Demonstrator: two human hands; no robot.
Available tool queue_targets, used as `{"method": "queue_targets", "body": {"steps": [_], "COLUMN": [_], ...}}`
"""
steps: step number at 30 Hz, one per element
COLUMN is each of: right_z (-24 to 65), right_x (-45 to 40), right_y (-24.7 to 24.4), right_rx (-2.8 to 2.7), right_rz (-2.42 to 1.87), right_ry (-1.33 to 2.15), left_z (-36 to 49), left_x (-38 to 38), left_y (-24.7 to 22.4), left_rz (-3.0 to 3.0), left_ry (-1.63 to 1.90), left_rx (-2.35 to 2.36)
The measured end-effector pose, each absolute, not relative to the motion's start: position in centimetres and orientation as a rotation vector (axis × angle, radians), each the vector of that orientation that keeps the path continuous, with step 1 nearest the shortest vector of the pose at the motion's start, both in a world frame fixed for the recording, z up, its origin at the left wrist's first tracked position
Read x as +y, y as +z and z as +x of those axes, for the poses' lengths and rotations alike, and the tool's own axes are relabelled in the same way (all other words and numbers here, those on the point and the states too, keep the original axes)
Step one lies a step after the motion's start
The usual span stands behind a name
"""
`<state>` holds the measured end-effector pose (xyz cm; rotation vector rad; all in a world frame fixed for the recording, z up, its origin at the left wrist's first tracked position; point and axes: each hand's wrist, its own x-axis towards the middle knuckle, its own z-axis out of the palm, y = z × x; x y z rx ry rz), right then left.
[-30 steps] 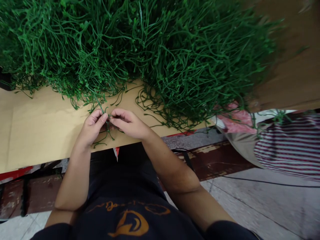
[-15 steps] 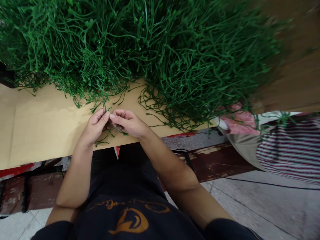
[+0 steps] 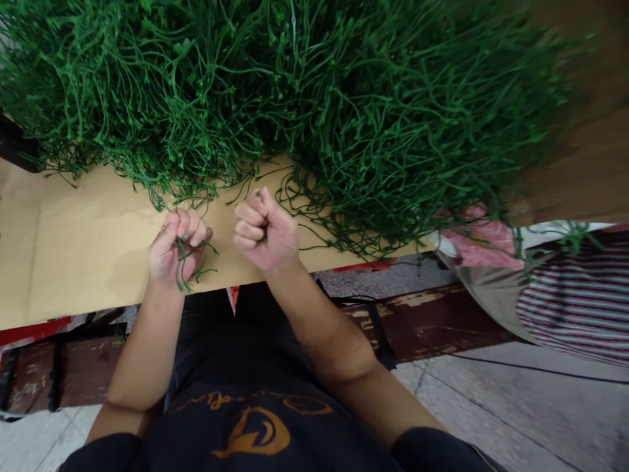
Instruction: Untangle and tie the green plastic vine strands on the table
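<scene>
A big heap of thin green plastic stems (image 3: 304, 98) with small tips covers the far side of the cardboard-coloured table top (image 3: 88, 242). Near the front edge, my left hand (image 3: 177, 246) is closed on a few green stems (image 3: 183, 265) that hang below its fingers. To its right, apart from it, my right hand (image 3: 268, 231) is curled into a fist. A bit of green shows at its fingertips and in its palm; how much it holds is hidden.
At the right, beside the table, a person in a striped garment (image 3: 580, 295) is partly in view, with a pink and white cloth (image 3: 484, 239) near the edge. A black object (image 3: 18, 144) sits at the far left.
My hands, together before at one green stem, have come apart. The right hand has moved up and right and curled into a fist; the left has turned, its fingers folded over the stems.
</scene>
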<state>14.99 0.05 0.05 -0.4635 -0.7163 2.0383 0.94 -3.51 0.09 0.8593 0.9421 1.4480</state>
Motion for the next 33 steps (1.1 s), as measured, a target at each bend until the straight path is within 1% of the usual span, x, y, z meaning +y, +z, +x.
{"method": "queue_targets", "body": {"steps": [3, 7, 13, 17, 19, 22, 26, 33], "right_z": [15.6, 14.8, 13.4, 14.0, 14.4, 15.1, 15.7, 16.0], "right_x": [0.8, -0.2, -1.7, -1.2, -0.9, -0.3, 0.3, 0.0], "right_y": [0.6, 0.7, 0.9, 0.3, -0.1, -0.7, -1.5, -1.4], "right_rx": [-0.815, -1.033, -1.333, -1.495, -1.486, -1.33, -1.122, -1.21], "right_rz": [-0.591, -0.679, -0.784, -0.844, -0.797, -0.692, -0.684, -0.66], "right_ry": [1.91, 1.84, 1.783, 1.718, 1.743, 1.847, 2.014, 2.028], "left_z": [0.6, 0.8, 1.6, 1.7, 1.7, 1.5, 1.4, 1.7], "left_x": [-3.2, -3.1, -3.4, -3.3, -3.2, -3.0, -3.0, -3.0], "left_y": [0.1, 0.0, -0.4, -0.6, -0.7, -1.0, -0.9, -1.0], "left_rz": [0.776, 0.743, 0.788, 0.695, 0.68, 0.7, 0.701, 0.841], "left_ry": [1.479, 1.402, 1.437, 1.42, 1.415, 1.428, 1.326, 1.307], "left_rx": [0.955, 0.985, 1.044, 1.119, 1.141, 1.089, 1.103, 1.131]}}
